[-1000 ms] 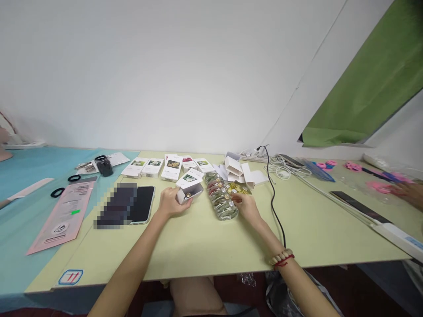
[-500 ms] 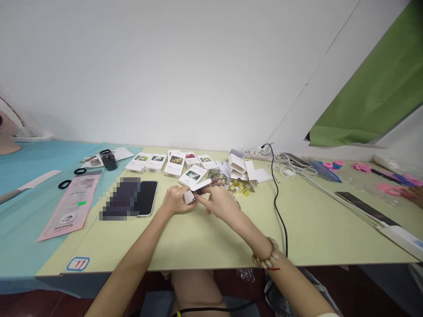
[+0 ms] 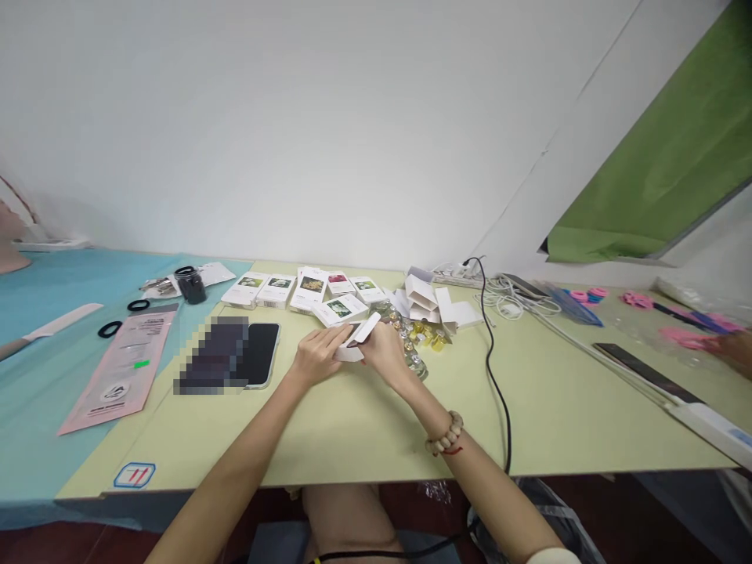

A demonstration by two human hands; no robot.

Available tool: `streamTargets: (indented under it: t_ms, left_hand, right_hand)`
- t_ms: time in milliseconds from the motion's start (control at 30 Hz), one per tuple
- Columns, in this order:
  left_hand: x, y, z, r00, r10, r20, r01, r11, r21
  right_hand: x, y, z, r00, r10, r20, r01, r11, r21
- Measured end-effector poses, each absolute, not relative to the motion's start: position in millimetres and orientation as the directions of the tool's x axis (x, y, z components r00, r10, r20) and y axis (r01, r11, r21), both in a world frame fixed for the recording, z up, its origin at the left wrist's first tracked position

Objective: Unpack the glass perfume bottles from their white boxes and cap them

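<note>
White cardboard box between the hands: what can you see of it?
The small white cardboard-looking box is held in the left hand, with the right hand against its side. Tilted over the yellow-green table, it shows a plain near panel and a pale flap standing open. Both hands hide much of it; contents unclear.

Your left hand (image 3: 320, 354) covers part of the white carton (image 3: 349, 355), and its raised flap hides your right hand's (image 3: 385, 352) fingertips, so you can't see inside it. Your right hand also blocks part of the clear packet (image 3: 417, 365). Print on the flower-picture boxes (image 3: 309, 290) is too small to read. Pixelation covers whatever lies beside your smartphone (image 3: 262, 356). The left edge cuts off the knife (image 3: 64, 320) handle and mannequin head (image 3: 9, 239).
</note>
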State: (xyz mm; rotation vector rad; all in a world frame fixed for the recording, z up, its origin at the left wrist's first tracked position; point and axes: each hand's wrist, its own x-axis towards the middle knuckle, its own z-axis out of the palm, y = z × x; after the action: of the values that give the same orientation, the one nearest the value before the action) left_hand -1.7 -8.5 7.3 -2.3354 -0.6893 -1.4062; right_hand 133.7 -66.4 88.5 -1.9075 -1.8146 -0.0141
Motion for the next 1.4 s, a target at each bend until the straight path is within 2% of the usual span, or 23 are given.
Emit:
streamTargets:
  t_ms: [167, 300, 467, 733, 867, 933, 967, 1033, 1100, 1133, 1167, 1267, 1333, 1400]
  left_hand:
    - [-6.9, -7.7, 14.8, 0.304, 0.239, 0.922, 0.630, -0.777, -0.006]
    - [-8.6, -3.5, 14.5, 0.230, 0.278, 0.932, 0.655, -0.753, 0.063]
    - [-6.9, 0.4, 12.3, 0.208, 0.404, 0.891, 0.654, -0.735, 0.181]
    - [-14.0, 5.8, 13.1, 0.136, 0.587, 0.798, 0.725, -0.608, 0.324]
    - [-21.2, 15.7, 12.4, -0.168, 0.680, 0.714, 0.736, -0.395, 0.549]
    - [-21.0, 16.6, 12.8, -0.315, 0.655, 0.687, 0.702, -0.327, 0.633]
    - [-19.3, 15.0, 13.3, -0.351, 0.611, 0.709, 0.688, -0.345, 0.638]
    - [-12.6, 7.5, 14.4, -0.288, 0.461, 0.839, 0.677, -0.522, 0.519]
    - [-2.6, -3.4, 15.0, -0.042, 0.254, 0.966, 0.577, -0.783, 0.231]
    - [2.7, -9.1, 14.9, 0.070, 0.188, 0.980, 0.465, -0.875, 0.134]
    - [7.6, -14.1, 14.6, 0.148, 0.217, 0.965, 0.380, -0.913, 0.147]
    - [15.6, -22.5, 12.9, 0.241, 0.413, 0.878, 0.264, -0.899, 0.350]
    - [14.7, -22.1, 11.9, 0.258, 0.512, 0.819, 0.258, -0.854, 0.453]
    - [11.3, -18.7, 11.3, 0.276, 0.553, 0.786, 0.278, -0.829, 0.485]
  right_hand:
    - [133.0, -72.8, 102.9, 0.124, 0.913, 0.389, 0.871, 0.088, -0.483]
    - [140.3, -84.4, 117.0, 0.124, 0.889, 0.441, 0.777, 0.189, -0.600]
    - [153.1, -85.8, 125.9, 0.123, 0.880, 0.458, 0.666, 0.270, -0.696]
    - [161.0, -76.9, 140.4, 0.046, 0.831, 0.554, 0.686, 0.377, -0.622]
    - [169.2, -81.3, 151.9, 0.125, 0.764, 0.632, 0.745, 0.348, -0.569]
    - [171.0, -82.4, 152.6, 0.071, 0.780, 0.621, 0.767, 0.356, -0.534]
    - [170.6, -82.4, 151.2, 0.018, 0.798, 0.603, 0.781, 0.366, -0.506]
    - [167.2, -81.5, 145.4, -0.090, 0.820, 0.565, 0.825, 0.380, -0.419]
    - [161.2, -80.2, 137.3, -0.166, 0.829, 0.535, 0.877, 0.372, -0.305]
    - [157.9, -79.7, 133.2, -0.194, 0.832, 0.521, 0.897, 0.365, -0.250]
    - [154.7, -79.3, 129.4, -0.219, 0.835, 0.505, 0.909, 0.362, -0.205]
    - [148.6, -79.5, 124.0, -0.262, 0.847, 0.463, 0.921, 0.363, -0.143]
    - [148.8, -80.1, 127.4, -0.267, 0.851, 0.453, 0.917, 0.369, -0.154]
    - [152.9, -80.4, 135.8, -0.253, 0.853, 0.456, 0.902, 0.378, -0.206]
